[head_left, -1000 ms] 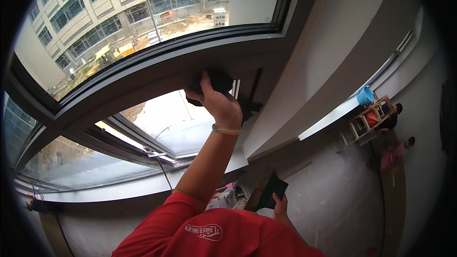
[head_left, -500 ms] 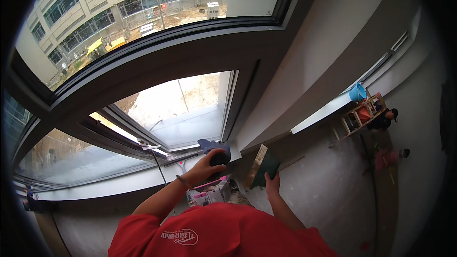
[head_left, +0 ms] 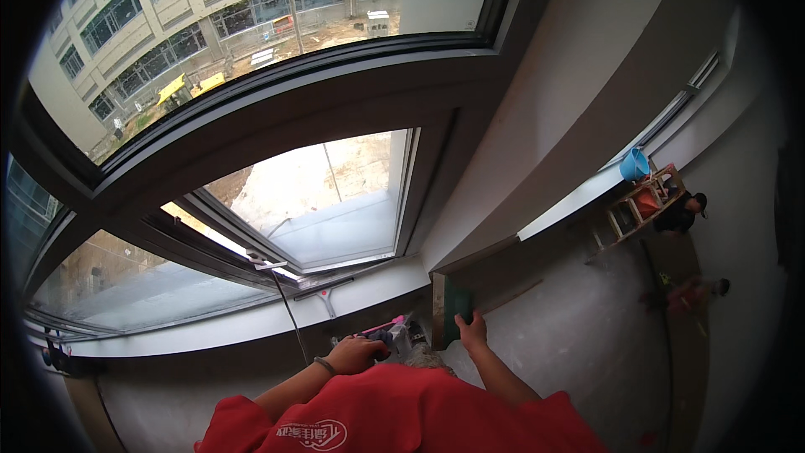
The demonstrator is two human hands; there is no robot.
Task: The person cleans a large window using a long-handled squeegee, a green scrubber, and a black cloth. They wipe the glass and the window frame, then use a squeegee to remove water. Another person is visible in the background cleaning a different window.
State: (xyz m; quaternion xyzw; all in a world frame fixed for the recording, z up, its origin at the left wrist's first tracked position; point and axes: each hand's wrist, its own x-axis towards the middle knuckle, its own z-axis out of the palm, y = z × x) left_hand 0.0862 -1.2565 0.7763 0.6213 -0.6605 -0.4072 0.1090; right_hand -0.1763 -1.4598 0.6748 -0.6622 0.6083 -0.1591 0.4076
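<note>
My right hand (head_left: 472, 330) grips a green slab-like object (head_left: 458, 302) with a brownish long side, held upright in front of me; its exact kind is unclear. My left hand (head_left: 357, 355) is low by my waist, its fingers closed around a dark blue-grey cloth (head_left: 382, 337), mostly covered by the hand. Close beside it is a pale container with pink parts (head_left: 402, 329), partly hidden. On the white windowsill (head_left: 386, 284) lies a squeegee (head_left: 326, 297) with a grey-and-red handle.
Ahead, a dark-framed window sash (head_left: 323, 264) stands tilted, with a handle (head_left: 270, 266) and a dark cord (head_left: 292, 319) hanging down. To the right, a wooden ladder (head_left: 622, 218) holds a blue bucket (head_left: 635, 165). A person in dark clothes (head_left: 675, 216) and another in red (head_left: 689, 295) are beyond.
My left hand has come down from the sill with the cloth to beside the container. My right hand has turned the green object more upright and shifted it slightly left.
</note>
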